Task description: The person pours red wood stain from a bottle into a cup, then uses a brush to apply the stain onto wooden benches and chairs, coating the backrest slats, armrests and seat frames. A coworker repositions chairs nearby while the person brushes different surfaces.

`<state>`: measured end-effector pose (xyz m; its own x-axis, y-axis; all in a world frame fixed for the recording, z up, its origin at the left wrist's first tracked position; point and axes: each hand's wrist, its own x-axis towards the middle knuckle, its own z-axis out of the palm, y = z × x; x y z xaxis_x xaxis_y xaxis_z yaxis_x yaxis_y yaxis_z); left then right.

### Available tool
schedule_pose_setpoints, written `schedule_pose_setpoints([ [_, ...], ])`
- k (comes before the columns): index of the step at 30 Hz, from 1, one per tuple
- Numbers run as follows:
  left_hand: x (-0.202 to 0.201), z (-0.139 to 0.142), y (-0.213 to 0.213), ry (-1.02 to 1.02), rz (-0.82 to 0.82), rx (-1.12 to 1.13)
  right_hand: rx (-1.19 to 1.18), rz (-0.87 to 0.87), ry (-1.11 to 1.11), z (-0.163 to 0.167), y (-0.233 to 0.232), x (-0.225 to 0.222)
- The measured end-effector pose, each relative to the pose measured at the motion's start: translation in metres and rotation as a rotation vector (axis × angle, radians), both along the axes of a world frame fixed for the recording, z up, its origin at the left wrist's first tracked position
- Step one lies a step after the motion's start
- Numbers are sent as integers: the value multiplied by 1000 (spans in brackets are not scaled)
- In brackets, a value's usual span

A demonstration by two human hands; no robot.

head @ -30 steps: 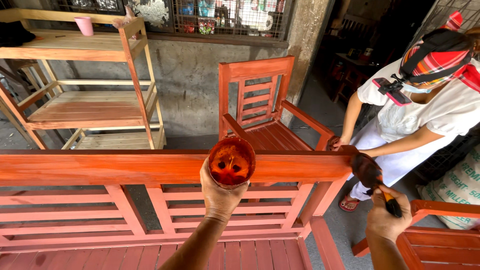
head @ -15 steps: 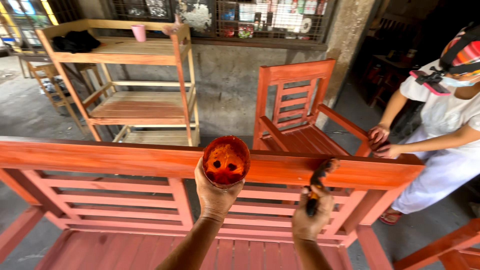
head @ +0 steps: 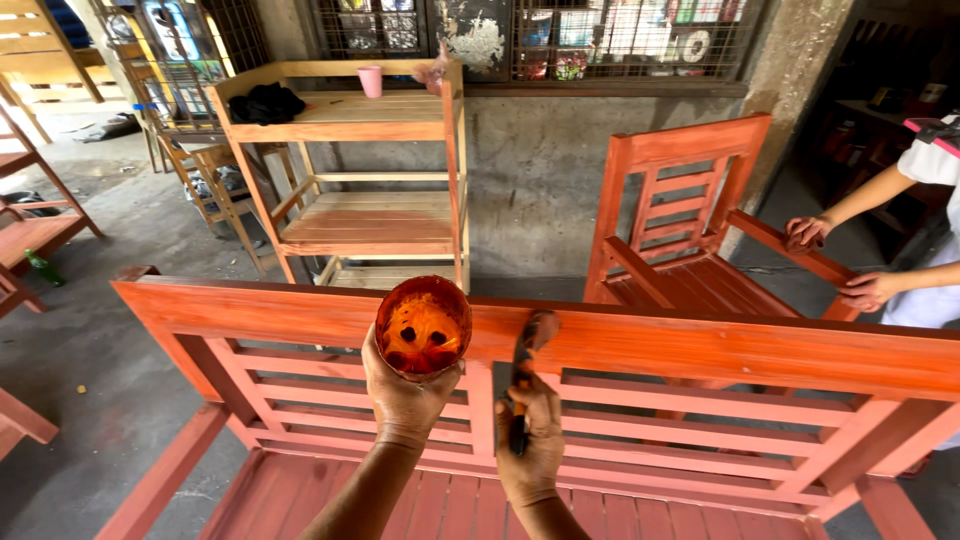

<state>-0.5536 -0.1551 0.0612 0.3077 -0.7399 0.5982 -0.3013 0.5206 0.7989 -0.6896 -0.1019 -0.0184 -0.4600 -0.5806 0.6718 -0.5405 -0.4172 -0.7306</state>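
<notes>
My left hand (head: 405, 397) holds a round cup of orange-red stain (head: 423, 327) in front of the top rail of a red-stained wooden bench (head: 700, 350). My right hand (head: 528, 440) grips a paintbrush (head: 527, 362) by its handle, just right of the cup. The brush tip rests against the top rail of the bench back. The bench seat slats lie below my forearms.
A red-stained armchair (head: 690, 220) stands behind the bench, with another person's hands (head: 840, 260) on its armrest at the right. An unpainted wooden shelf rack (head: 370, 160) holding a pink cup (head: 371, 81) and a dark cloth stands against the grey wall. More furniture frames stand at the far left.
My view has swung to the left. My right hand has brought the brush from the right end of the bench to the middle of the top rail, beside the cup.
</notes>
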Motion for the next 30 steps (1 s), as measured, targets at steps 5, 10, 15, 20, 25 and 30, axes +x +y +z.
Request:
schedule_pose_setpoints([
  [5,27,1,-9,-33,35,-10,75,440,-82,-16,-12,37],
  [10,10,-2,-12,-12,10,-14,-58,424,-59,-23,-15,0],
  [15,-45,1,-1,25,-90,13,-28,241,-24,-26,17,-102],
  [20,-120,9,18,46,-220,19,-72,68,-68,-23,60,-217],
  [25,-173,13,39,52,-292,22,97,-303,-78,-12,109,-322],
  [30,-198,16,55,32,-341,107,-8,-500,-257,-15,125,-358],
])
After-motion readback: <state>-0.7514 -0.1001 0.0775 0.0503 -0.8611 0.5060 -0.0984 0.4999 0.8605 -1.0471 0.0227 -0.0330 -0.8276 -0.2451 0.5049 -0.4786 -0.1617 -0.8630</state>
